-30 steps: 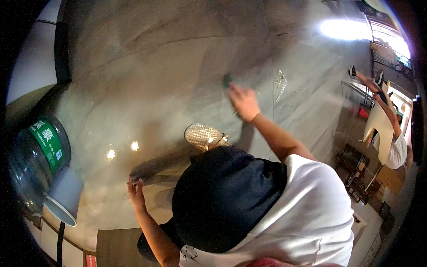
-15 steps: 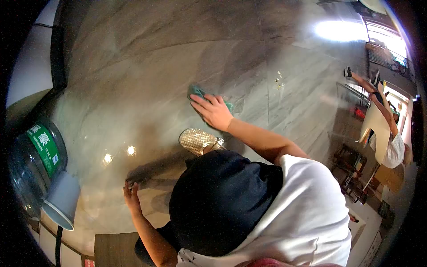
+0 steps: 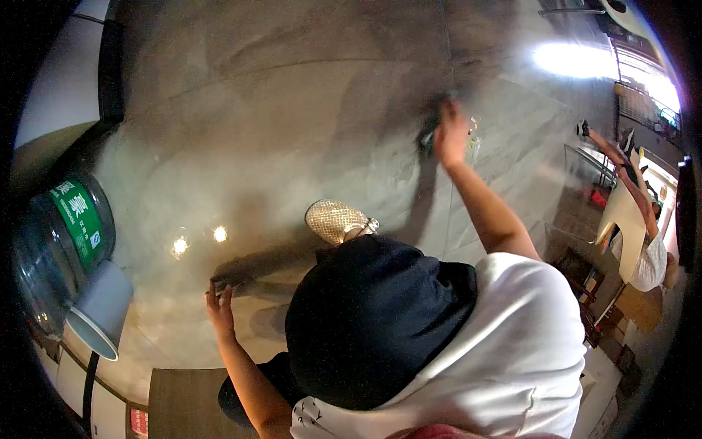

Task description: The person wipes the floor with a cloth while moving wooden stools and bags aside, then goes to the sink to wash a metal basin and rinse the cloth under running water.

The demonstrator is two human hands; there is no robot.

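Grey, marbled floor [image 3: 278, 110] fills most of the view, with two bright reflections near a gold shoe [image 3: 335, 222]. The right hand [image 3: 451, 132] reaches out over the floor beyond the shoe. Under and beside its fingers lies a cloth [image 3: 427, 139], its edge showing on the side toward the water bottle [image 3: 73, 223]; both are blurred, so I cannot tell whether the fingers close round it or only press on it. Some small shiny litter [image 3: 474, 135] lies just beside this hand, on the side away from the bottle. The left hand [image 3: 220, 304] holds nothing visible, its thumb and fingers parted, well apart from the cloth.

Bare floor stretches ahead of the right hand and across toward the bottle. At the left edge, the bottle and a grey bin [image 3: 102, 304] bound this space; at the right, a seated person [image 3: 649, 263] and a pale chair [image 3: 625, 223] are farther off.
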